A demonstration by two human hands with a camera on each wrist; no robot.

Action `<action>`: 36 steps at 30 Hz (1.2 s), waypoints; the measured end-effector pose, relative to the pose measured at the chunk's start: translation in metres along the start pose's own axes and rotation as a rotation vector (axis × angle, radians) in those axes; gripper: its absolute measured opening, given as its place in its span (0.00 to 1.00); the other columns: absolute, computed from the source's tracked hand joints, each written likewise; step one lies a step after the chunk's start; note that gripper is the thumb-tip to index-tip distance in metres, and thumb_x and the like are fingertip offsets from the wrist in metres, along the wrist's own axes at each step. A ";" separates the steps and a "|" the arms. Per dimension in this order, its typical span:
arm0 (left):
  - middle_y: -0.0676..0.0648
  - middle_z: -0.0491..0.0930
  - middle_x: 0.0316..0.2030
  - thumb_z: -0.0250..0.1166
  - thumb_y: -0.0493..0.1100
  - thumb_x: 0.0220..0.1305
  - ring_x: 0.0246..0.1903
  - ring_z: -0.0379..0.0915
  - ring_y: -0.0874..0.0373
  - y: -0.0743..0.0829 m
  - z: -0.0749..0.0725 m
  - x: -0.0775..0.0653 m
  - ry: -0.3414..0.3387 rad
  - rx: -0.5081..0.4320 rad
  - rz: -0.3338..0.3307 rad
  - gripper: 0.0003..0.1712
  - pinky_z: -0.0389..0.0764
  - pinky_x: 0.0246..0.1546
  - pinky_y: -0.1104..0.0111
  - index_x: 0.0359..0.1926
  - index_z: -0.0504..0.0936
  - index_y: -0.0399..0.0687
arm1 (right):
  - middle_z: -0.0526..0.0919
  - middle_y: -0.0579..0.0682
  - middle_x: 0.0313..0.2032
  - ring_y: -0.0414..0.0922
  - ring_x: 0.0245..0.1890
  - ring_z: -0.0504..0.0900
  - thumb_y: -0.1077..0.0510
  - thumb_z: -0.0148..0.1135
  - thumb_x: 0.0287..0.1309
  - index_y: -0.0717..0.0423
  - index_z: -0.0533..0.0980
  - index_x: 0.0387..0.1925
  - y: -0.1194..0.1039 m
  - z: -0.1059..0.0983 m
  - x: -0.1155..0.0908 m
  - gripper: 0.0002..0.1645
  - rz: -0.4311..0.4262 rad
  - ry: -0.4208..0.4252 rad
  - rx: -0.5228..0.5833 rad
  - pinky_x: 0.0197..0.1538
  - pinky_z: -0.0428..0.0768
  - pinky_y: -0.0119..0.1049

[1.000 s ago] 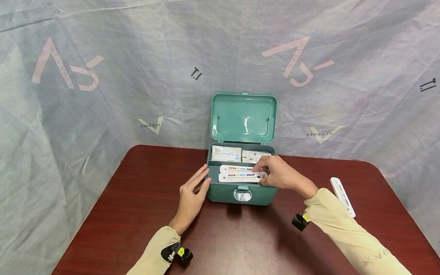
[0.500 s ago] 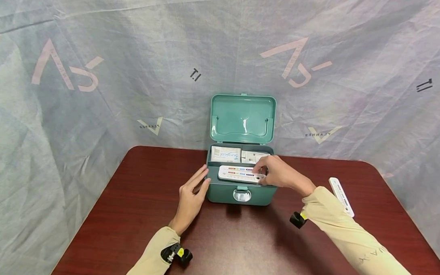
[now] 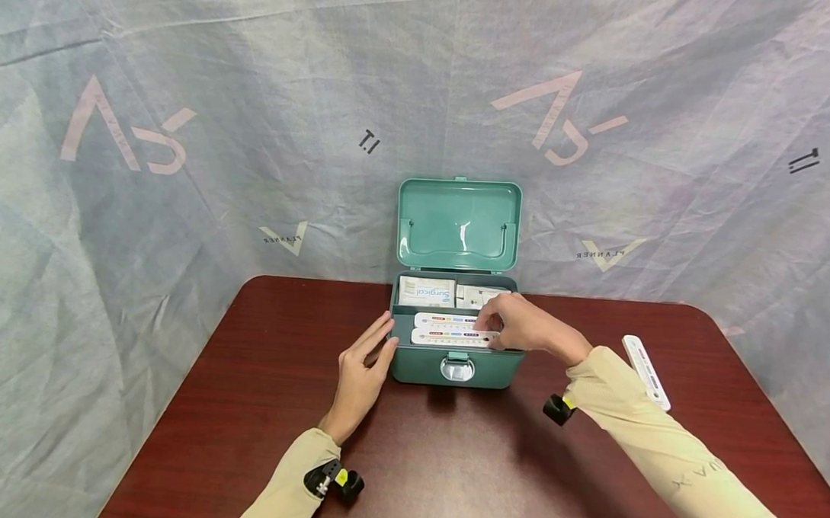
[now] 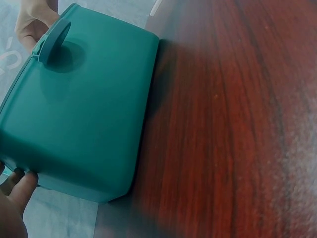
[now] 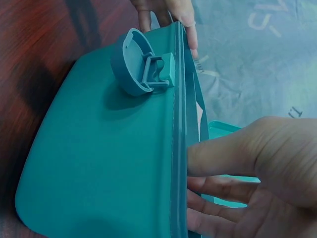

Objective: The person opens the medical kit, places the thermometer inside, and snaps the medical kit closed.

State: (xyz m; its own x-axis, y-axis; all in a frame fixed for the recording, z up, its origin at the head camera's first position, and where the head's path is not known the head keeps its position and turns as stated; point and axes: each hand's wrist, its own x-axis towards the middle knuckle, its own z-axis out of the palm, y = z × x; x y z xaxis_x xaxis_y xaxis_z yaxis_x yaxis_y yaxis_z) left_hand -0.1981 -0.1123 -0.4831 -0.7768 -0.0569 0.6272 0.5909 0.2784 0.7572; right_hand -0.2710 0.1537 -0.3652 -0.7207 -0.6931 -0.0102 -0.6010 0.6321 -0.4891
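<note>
A teal storage box stands with its lid raised. Two flat white thermometers with coloured bands lie in its front section: a rear thermometer and a front thermometer, side by side. My right hand reaches in over the right side and holds the front thermometer's right end between thumb and fingers. In the right wrist view, the box wall hides its fingertips. My left hand rests its extended fingers against the box's left side.
The box's back section holds a white "Surgical" packet and a white carton. Another white thermometer lies on the red-brown table to the right. Grey cloth hangs behind.
The front thermometer first shifted back, overlapping the rear one, then came forward and now lies apart from it. The right hand moved slightly with it; the left hand stayed put.
</note>
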 end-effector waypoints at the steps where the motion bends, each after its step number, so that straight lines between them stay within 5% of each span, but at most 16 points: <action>1: 0.42 0.71 0.61 0.61 0.38 0.66 0.61 0.67 0.53 0.000 0.000 0.000 -0.001 -0.001 0.000 0.21 0.76 0.49 0.56 0.58 0.76 0.37 | 0.81 0.48 0.28 0.43 0.28 0.75 0.72 0.73 0.38 0.59 0.83 0.32 0.000 0.000 0.001 0.15 0.008 -0.007 -0.002 0.31 0.75 0.33; 22: 0.40 0.71 0.60 0.62 0.36 0.65 0.60 0.67 0.52 0.001 0.000 0.001 0.008 -0.006 0.027 0.20 0.76 0.47 0.50 0.57 0.76 0.35 | 0.81 0.49 0.27 0.45 0.29 0.76 0.72 0.73 0.39 0.58 0.82 0.30 0.003 0.000 -0.001 0.13 -0.015 -0.028 0.007 0.33 0.76 0.33; 28: 0.33 0.72 0.58 0.61 0.29 0.62 0.58 0.68 0.41 0.020 0.000 0.005 0.015 -0.008 0.052 0.19 0.76 0.46 0.52 0.54 0.76 0.27 | 0.82 0.49 0.28 0.46 0.30 0.78 0.72 0.72 0.40 0.59 0.83 0.30 0.001 -0.002 -0.005 0.12 -0.020 -0.007 -0.024 0.33 0.77 0.32; 36: 0.33 0.71 0.58 0.61 0.29 0.63 0.58 0.68 0.41 0.024 -0.001 0.004 0.010 0.000 0.030 0.19 0.75 0.48 0.54 0.55 0.76 0.27 | 0.81 0.50 0.29 0.49 0.30 0.78 0.67 0.73 0.43 0.59 0.83 0.30 0.000 -0.005 -0.014 0.09 -0.029 0.044 -0.044 0.33 0.76 0.33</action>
State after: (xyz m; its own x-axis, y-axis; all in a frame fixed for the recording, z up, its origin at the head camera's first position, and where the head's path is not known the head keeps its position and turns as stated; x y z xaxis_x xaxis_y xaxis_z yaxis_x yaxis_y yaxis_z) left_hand -0.1868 -0.1068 -0.4620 -0.7564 -0.0586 0.6515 0.6140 0.2799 0.7380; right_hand -0.2622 0.1651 -0.3603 -0.7164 -0.6964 0.0425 -0.6362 0.6270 -0.4495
